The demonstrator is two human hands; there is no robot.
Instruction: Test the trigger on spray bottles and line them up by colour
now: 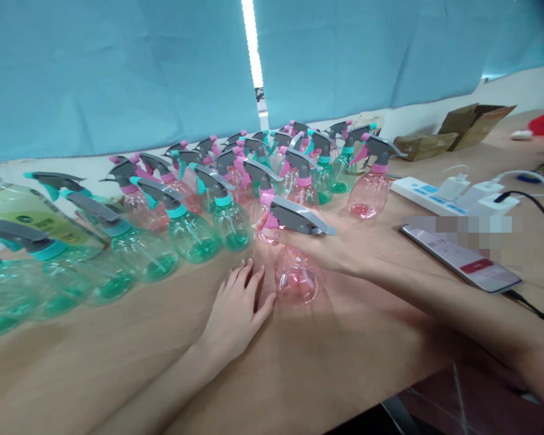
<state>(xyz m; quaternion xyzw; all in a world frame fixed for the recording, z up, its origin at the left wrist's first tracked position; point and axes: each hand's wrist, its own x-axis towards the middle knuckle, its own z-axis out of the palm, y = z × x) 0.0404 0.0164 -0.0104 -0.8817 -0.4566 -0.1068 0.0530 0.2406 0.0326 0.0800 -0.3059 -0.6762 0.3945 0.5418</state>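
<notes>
Here, wooden tabletop [326, 362] against blue curtains [118, 72]

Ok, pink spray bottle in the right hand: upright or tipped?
Roughly upright: the pink spray bottle hangs body-down below its grey trigger head, with the right hand around the neck. Whether its base touches down, cannot tell.
</notes>
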